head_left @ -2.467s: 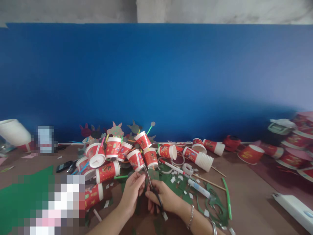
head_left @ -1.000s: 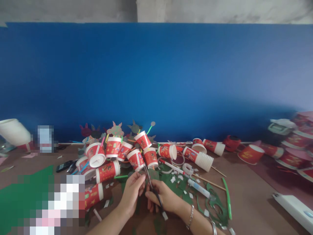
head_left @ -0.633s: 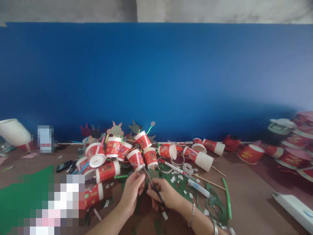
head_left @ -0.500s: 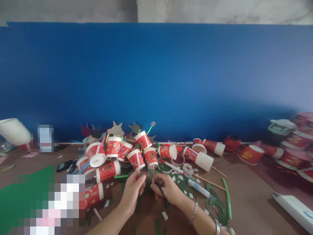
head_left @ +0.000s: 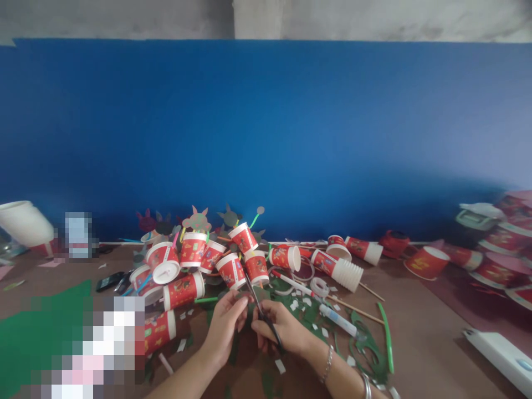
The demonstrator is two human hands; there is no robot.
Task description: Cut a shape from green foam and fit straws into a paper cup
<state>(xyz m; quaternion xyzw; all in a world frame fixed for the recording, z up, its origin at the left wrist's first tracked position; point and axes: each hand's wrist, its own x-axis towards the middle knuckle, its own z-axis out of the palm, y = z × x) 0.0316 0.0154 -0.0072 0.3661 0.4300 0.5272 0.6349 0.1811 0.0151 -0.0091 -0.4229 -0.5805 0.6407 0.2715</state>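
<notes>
Blue wall [head_left: 266,138], brown surface [head_left: 428,343]: cutting under way, not finished

Left hand [head_left: 224,326] had its fingers pinched narrow on a small dark piece [head_left: 241,294], probably paper, mostly hidden. Right hand [head_left: 279,327], just beside it, had its fingers in the handles of the scissors [head_left: 255,296]; blades pointed up and away, close to the piece. Couldn't tell if they were biting.

Done, as far as visible: several red cups [head_left: 193,251] beyond the hands had straws [head_left: 255,220] or paper shapes by them, incl. an eared paper head [head_left: 197,223]. Green scrap [head_left: 379,360] on the right had gaps cut through it and white bits [head_left: 306,302] lay scattered, so a fair amount of cutting looked done.

Remaining, my read: the pinched piece probably needed more trimming. Nested cups [head_left: 337,270] farther right showed no paper shapes. No total to count against. Glue tube [head_left: 338,321] lay unheld.
</notes>
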